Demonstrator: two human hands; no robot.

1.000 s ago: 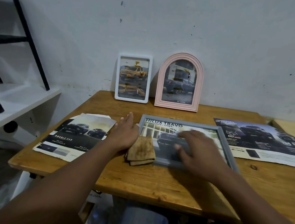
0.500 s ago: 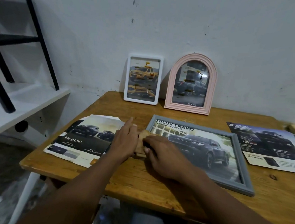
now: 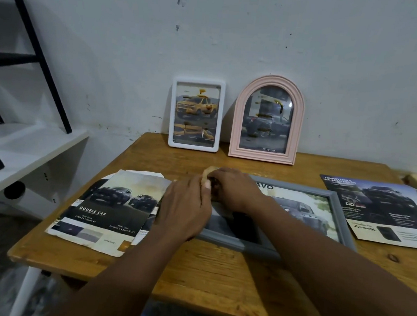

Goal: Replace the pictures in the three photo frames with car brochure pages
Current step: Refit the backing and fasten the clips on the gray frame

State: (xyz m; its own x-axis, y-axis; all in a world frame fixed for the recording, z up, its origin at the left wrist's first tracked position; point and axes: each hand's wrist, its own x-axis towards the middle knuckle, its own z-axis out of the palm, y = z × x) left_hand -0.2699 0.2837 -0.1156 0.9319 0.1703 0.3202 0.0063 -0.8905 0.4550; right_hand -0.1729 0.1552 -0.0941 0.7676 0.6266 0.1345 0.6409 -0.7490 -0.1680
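Observation:
A grey photo frame (image 3: 337, 214) lies flat on the wooden table (image 3: 217, 279) with a truck brochure page inside. My left hand (image 3: 185, 208) rests over the frame's left end. My right hand (image 3: 232, 190) grips a small tan cloth (image 3: 207, 174) at the frame's upper left corner, pressed against my left hand. A white frame (image 3: 196, 114) with a yellow truck page and a pink arched frame (image 3: 267, 119) with a grey truck page lean upright on the wall.
A stack of brochure pages (image 3: 112, 207) lies at the table's left. Another brochure sheet (image 3: 386, 211) lies at the right. A white shelf (image 3: 14, 151) with black metal legs (image 3: 35, 49) stands to the left of the table.
My right hand has left the frame's glass and moved left to the cloth, lifting it a little by my left hand. The camera view has shifted left.

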